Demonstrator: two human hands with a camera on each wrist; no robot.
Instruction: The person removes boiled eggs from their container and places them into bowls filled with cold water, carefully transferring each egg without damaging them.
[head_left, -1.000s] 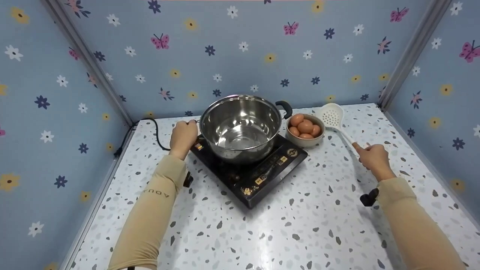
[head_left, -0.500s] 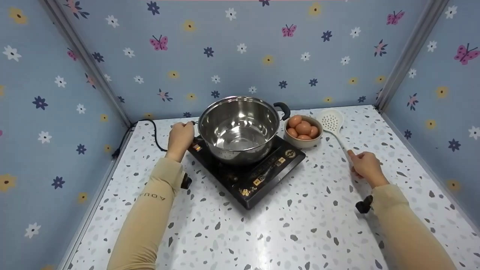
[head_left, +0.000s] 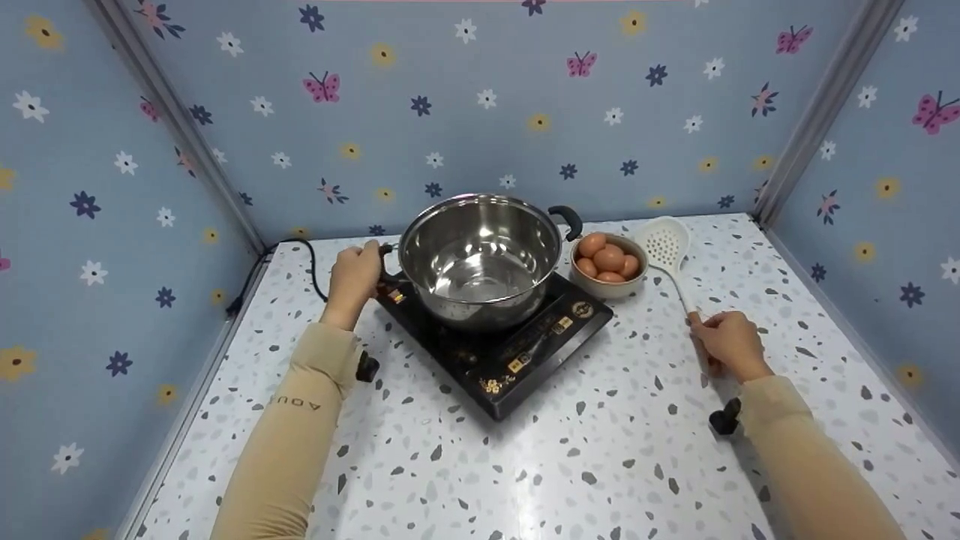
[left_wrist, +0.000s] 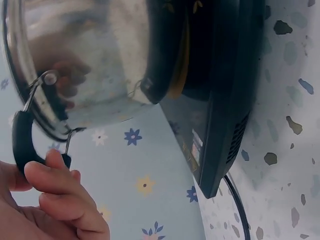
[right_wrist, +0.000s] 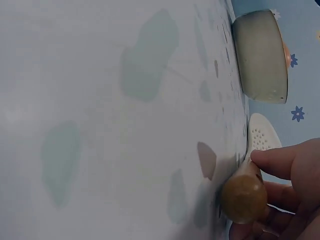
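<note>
A steel pot (head_left: pixel 469 262) with black handles, holding what looks like clear water, stands on a black induction cooker (head_left: pixel 517 360). My left hand (head_left: pixel 354 277) is at the pot's left handle (left_wrist: pixel 22 137), its loosely bent fingers at the handle's outer end, most of which shows. My right hand (head_left: pixel 729 341) pinches the wooden handle of a white skimmer (head_left: pixel 664 244) between thumb and fingers. In the right wrist view, the rounded handle end (right_wrist: pixel 244 197) faces the camera, close above the table. The skimmer's perforated head lies by the back wall.
A small bowl (head_left: pixel 607 289) heaped with several brown eggs (head_left: pixel 609 259) stands between the pot and the skimmer. The cooker's black cord (head_left: pixel 311 262) runs left along the table. Flower-patterned walls (head_left: pixel 480 97) close in the speckled table (head_left: pixel 600 450) at the back and sides.
My right hand has drawn the skimmer a little closer and lowered it toward the table. My left hand has shifted slightly left, and more of the pot handle shows.
</note>
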